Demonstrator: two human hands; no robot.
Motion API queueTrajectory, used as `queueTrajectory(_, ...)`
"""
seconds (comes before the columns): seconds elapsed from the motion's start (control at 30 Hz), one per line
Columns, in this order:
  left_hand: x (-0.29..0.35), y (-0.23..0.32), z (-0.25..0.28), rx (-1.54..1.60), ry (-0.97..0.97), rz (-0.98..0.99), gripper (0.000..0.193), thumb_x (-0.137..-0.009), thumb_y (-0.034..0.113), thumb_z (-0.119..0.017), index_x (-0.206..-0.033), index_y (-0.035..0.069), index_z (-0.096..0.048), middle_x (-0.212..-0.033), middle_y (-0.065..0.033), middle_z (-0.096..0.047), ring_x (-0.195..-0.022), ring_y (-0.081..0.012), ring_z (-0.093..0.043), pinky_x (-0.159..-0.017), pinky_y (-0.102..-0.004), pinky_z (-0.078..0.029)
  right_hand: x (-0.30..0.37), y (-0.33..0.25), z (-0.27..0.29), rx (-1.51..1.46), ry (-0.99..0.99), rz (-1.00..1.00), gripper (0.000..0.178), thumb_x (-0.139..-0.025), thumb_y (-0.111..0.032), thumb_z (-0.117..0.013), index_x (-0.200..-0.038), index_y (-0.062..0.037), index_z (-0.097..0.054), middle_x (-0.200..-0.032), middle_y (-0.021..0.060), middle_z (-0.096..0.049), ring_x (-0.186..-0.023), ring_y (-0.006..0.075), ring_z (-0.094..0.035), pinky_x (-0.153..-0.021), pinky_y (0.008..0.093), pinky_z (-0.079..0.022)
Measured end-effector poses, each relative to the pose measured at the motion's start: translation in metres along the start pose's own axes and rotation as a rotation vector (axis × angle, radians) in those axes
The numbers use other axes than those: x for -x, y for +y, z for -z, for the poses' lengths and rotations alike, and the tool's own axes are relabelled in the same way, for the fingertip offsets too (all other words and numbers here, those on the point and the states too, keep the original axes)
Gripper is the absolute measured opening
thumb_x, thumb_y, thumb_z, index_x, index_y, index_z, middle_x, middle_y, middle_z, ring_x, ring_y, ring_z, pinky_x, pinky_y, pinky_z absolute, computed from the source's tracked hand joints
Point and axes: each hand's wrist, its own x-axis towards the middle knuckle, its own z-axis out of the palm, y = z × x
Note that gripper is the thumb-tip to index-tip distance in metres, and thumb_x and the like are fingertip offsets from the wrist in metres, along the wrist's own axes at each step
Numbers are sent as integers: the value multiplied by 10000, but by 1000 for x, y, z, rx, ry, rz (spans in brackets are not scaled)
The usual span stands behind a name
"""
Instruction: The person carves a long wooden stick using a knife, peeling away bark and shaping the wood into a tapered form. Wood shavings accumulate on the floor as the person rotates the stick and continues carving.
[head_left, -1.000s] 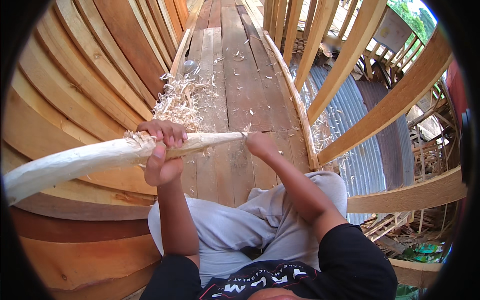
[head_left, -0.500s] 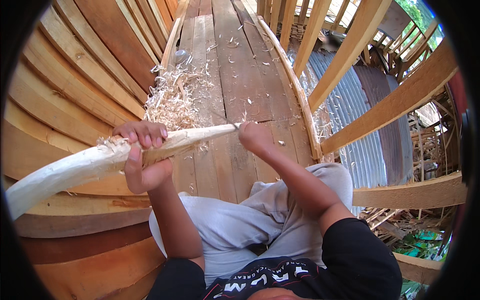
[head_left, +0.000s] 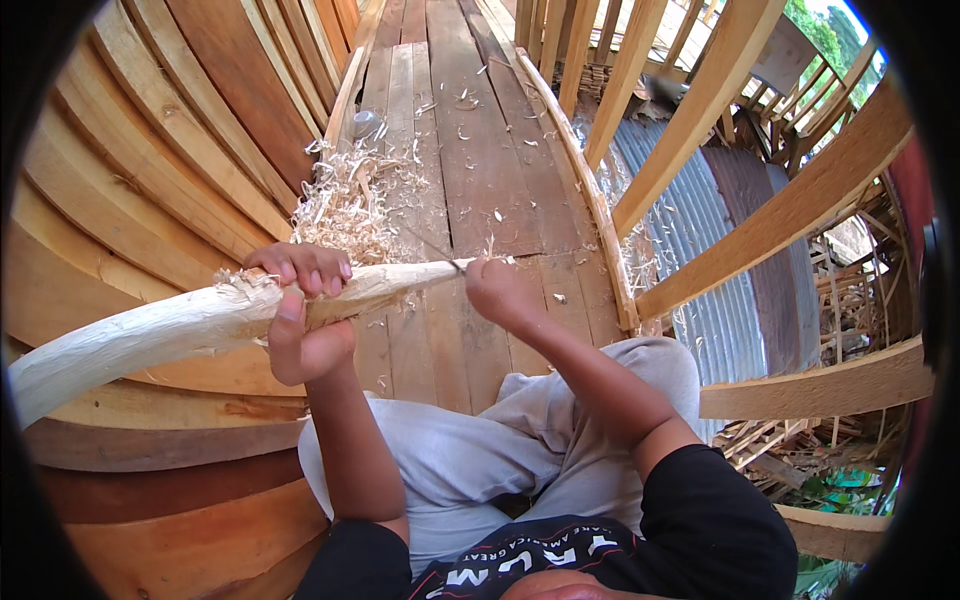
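Note:
A long, pale, peeled wooden pole (head_left: 150,328) runs from the left rim to a tapered end in front of me. My left hand (head_left: 305,300) grips it near the middle, thumb below and fingers over the top, beside a rough tuft of shavings. At the thin end, my right hand (head_left: 497,290) is closed round a knife (head_left: 432,243), its handle hidden in the fist. The narrow dark blade slants out to the far left and crosses the pole's taper. A small curl of wood stands up by the right knuckles.
Curled shavings (head_left: 350,205) are heaped by the plank wall (head_left: 150,200) on my left. A small clear container (head_left: 366,123) stands beyond them on the board floor (head_left: 480,190). Wooden railing posts (head_left: 700,110) line the right, with corrugated roofing (head_left: 690,240) below. My legs (head_left: 500,440) are folded before me.
My right hand has shifted slightly left and down along the pole's tip with the knife. My left hand and the pole sit a little further right in view.

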Motion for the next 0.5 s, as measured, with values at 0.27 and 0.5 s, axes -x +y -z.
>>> queueTrajectory(0.27, 1, 0, 1, 61, -67, 10, 259, -723, 137, -547, -943, 70, -427, -770, -82, -435, -688, -190, -447, -717, -370, -412, -31, 71, 2, 237, -111, 55, 470, -929, -278, -345, -835, 85, -628, -927, 311, -621, -924, 461, -601, -824, 516, -463)
queueTrajectory(0.5, -2, -1, 9, 87, -111, 5, 263, -722, 142, -560, -937, 73, -426, -762, -80, -436, -684, -191, -451, -710, -375, -414, -7, 20, 5, 9, -52, -133, 497, -918, -336, -311, -1011, 11, -655, -1039, 275, -623, -978, 459, -592, -879, 509, -449)
